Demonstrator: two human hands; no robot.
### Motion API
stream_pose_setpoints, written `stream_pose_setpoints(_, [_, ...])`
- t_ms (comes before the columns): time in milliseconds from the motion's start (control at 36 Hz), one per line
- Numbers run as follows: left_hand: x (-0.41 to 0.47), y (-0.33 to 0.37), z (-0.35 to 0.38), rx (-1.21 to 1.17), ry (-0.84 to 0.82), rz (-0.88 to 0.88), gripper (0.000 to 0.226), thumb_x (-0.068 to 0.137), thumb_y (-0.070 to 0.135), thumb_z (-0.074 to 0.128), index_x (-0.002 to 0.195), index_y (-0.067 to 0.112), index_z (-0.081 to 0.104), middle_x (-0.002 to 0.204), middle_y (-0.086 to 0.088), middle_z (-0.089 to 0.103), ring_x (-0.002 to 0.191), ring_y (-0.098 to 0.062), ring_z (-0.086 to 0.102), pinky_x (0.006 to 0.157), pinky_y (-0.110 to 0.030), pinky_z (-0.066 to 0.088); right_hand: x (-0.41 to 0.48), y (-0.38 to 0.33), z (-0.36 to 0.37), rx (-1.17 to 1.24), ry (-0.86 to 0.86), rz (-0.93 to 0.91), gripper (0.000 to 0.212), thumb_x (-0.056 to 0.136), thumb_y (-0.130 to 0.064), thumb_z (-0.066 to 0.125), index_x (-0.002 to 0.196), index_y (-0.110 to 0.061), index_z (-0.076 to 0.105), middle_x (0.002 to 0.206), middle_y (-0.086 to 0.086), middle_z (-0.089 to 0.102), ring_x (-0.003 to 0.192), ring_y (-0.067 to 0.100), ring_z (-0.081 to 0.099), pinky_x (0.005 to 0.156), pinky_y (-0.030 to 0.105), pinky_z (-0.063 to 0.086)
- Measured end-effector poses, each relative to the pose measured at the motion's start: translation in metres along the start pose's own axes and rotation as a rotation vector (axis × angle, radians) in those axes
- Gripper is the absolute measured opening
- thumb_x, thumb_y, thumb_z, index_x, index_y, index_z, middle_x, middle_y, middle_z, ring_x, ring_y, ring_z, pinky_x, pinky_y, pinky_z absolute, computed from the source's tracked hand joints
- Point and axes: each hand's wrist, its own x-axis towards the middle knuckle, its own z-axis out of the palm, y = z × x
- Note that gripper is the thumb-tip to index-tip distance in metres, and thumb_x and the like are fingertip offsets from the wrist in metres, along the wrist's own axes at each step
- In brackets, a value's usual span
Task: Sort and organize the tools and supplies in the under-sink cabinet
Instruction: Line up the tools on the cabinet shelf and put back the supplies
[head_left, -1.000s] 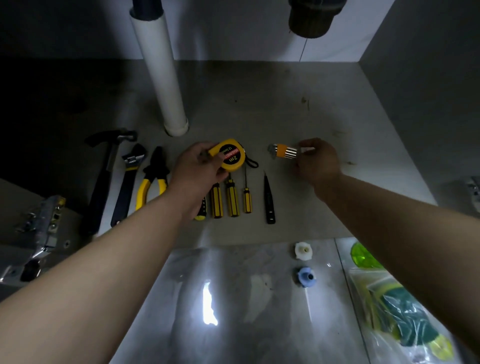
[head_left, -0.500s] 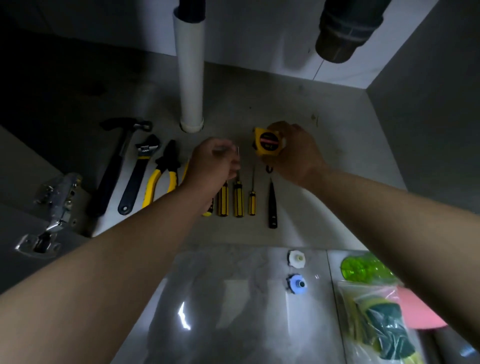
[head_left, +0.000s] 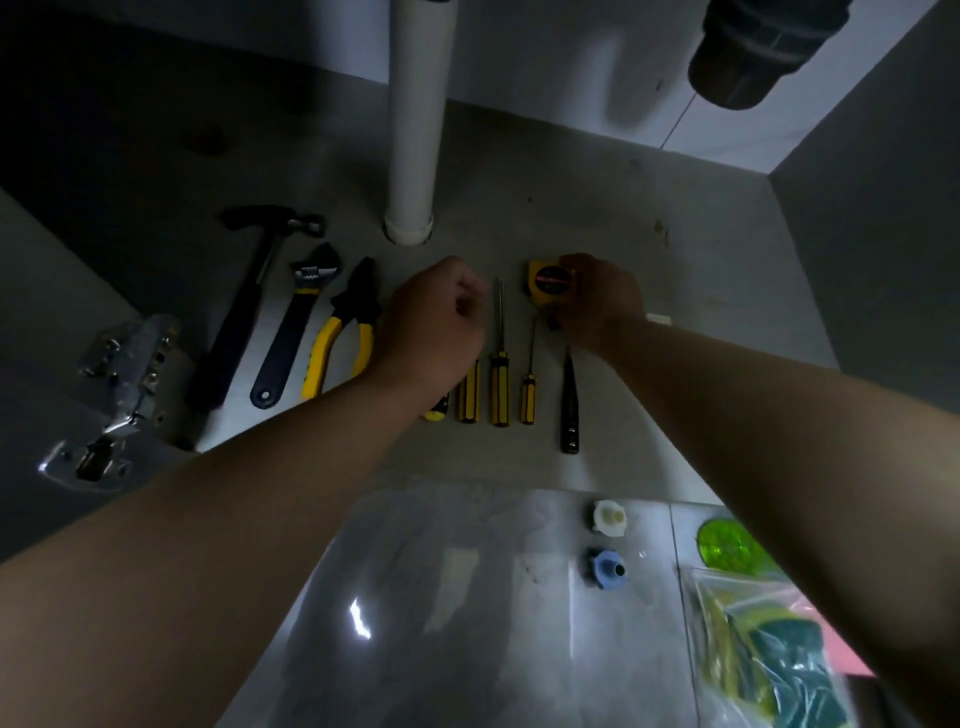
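Tools laid in a row on the cabinet floor (head_left: 597, 208); tape measure at the far right of the row.

Since the frame half a second earlier, the right hand (head_left: 597, 299) has stayed closed around the yellow tape measure (head_left: 548, 283), now lower and just beyond the screwdriver tips. The left hand (head_left: 436, 322) remains a loose fist over the row; whether its fingers hold anything cannot be told. It covers the upper parts of two screwdrivers (head_left: 500, 387). The label on the tape measure face is blurred and unreadable. Left of the hands lie the pliers (head_left: 345, 332), wrench (head_left: 296, 322) and hammer (head_left: 244, 306); a dark tester pen (head_left: 569, 410) lies at right. The bag of sponges (head_left: 769, 654), near right, is cut off by the forearm and frame edge.
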Motion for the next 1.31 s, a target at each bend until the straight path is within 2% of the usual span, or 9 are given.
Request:
stream_pose_setpoints(83, [-0.006,0.003,0.003,0.069,-0.030,0.081,0.019,0.097,0.009,0.051,0.105,0.018,0.066,0.092,0.009,0.065,0.086,-0.008,0.061,0.070,-0.020,0.048,-0.008,0.005,-0.007,0.017,0.016,-0.031,0.072,0.082,-0.013,0.078,0.147,-0.018,0.048,0.146,0.011,0.051,0.132,0.030,0.051,0.107,0.034,0.045])
stream_pose_setpoints(139, [-0.011,0.006,0.004,0.112,-0.050,0.130,0.019,0.099,0.009,0.050,0.107,0.016,0.066,0.099,0.004,0.067,0.088,-0.009,0.060,0.068,-0.016,0.045,-0.017,0.011,-0.014,0.065,0.076,-0.064,0.062,0.084,-0.014,0.074,0.143,-0.018,0.052,0.141,0.011,0.053,0.122,0.029,0.057,0.094,0.029,0.047])
stream_pose_setpoints(306, [-0.041,0.024,0.013,0.131,-0.165,0.303,0.017,0.101,0.010,0.050,0.107,0.011,0.066,0.099,-0.002,0.063,0.083,-0.014,0.058,0.070,-0.028,0.048,-0.087,0.042,-0.035,0.100,0.230,-0.302,0.016,0.091,-0.011,0.057,0.103,-0.014,0.068,0.095,0.003,0.063,0.076,0.017,0.057,0.066,0.023,0.038])
stream_pose_setpoints(500, [-0.109,0.023,0.047,0.167,-0.440,0.493,0.010,0.097,0.007,0.055,0.095,0.009,0.064,0.092,-0.005,0.062,0.086,-0.021,0.058,0.075,-0.035,0.047,-0.200,0.104,-0.006,0.088,-0.284,-0.192,0.022,0.082,-0.006,0.055,0.084,-0.024,0.068,0.066,-0.015,0.065,0.056,0.001,0.063,0.055,0.015,0.046])
stream_pose_setpoints(667, [-0.154,-0.014,0.052,0.323,-0.841,0.345,0.019,0.096,0.014,0.053,0.101,0.022,0.070,0.099,0.005,0.070,0.090,-0.010,0.063,0.079,-0.028,0.051,-0.245,0.141,0.052,0.008,-0.286,0.028,0.022,0.085,-0.020,0.063,0.107,-0.021,0.061,0.102,0.001,0.047,0.086,0.030,0.060,0.076,0.032,0.047])
stream_pose_setpoints(806, [-0.167,-0.033,0.047,0.407,-0.958,0.178,0.022,0.098,0.016,0.052,0.111,0.019,0.069,0.106,0.002,0.070,0.094,-0.012,0.063,0.078,-0.022,0.047,-0.251,0.144,0.078,-0.010,-0.259,0.086,0.024,0.090,-0.017,0.061,0.114,-0.016,0.059,0.107,0.008,0.050,0.091,0.035,0.062,0.074,0.028,0.040])
stream_pose_setpoints(972, [-0.166,-0.045,0.050,0.467,-1.112,0.020,0.035,0.096,0.024,0.065,0.130,0.022,0.056,0.118,-0.003,0.064,0.100,-0.014,0.059,0.081,-0.023,0.044,-0.256,0.132,0.084,0.018,-0.268,0.174,0.011,0.093,-0.022,0.061,0.100,-0.013,0.061,0.105,0.016,0.062,0.097,0.035,0.061,0.082,0.036,0.050])
stream_pose_setpoints(1139, [-0.174,-0.047,0.057,0.459,-1.088,0.068,0.084,0.083,0.031,0.082,0.151,0.025,0.035,0.137,-0.006,0.050,0.112,-0.021,0.059,0.097,-0.036,0.052,-0.279,0.108,0.082,0.436,-0.369,0.255,0.008,0.083,-0.014,0.073,0.086,-0.017,0.067,0.080,0.003,0.071,0.076,0.024,0.070,0.073,0.041,0.059])
stream_pose_setpoints(1306, [-0.176,-0.048,0.058,0.238,-1.078,0.040,0.051,0.079,0.030,0.087,0.123,0.019,0.063,0.115,0.000,0.068,0.104,-0.017,0.066,0.095,-0.040,0.054,-0.289,0.089,0.071,0.893,-0.545,0.353,0.010,0.090,-0.006,0.067,0.098,-0.009,0.072,0.090,0.011,0.075,0.077,0.015,0.069,0.067,0.022,0.055])
